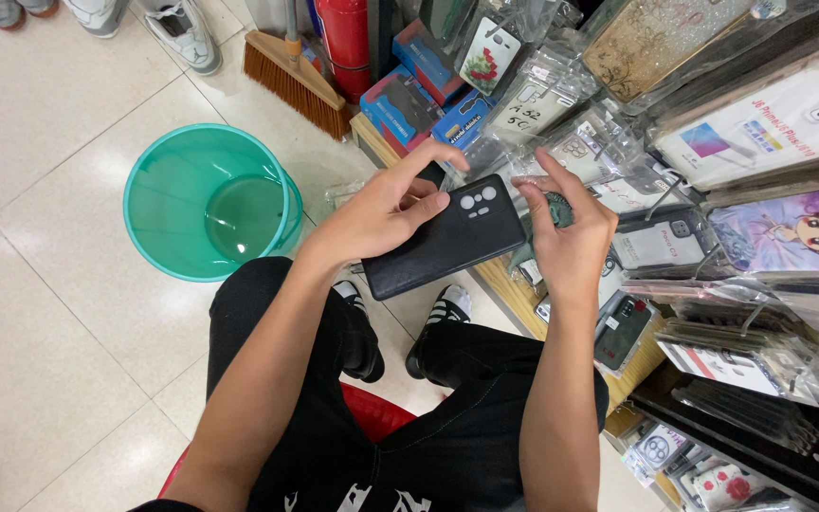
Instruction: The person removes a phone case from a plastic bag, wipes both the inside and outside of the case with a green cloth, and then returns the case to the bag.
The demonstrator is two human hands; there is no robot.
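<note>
The person is sitting on a red stool (pixel 376 410), holding a black phone case (pixel 444 237) out over the knees, camera cutouts facing up. The left hand (pixel 381 210) is clamping its left end, thumb lying across the back, fingers curled over the far edge. The right hand (pixel 569 230) is touching the case's right end with fingers spread apart — and it is also keeping something grey-green (pixel 554 210) tucked against the palm. That looks like the weak point: it could slip toward the green bucket (pixel 209 202) or the tiled floor (pixel 40 313).
</note>
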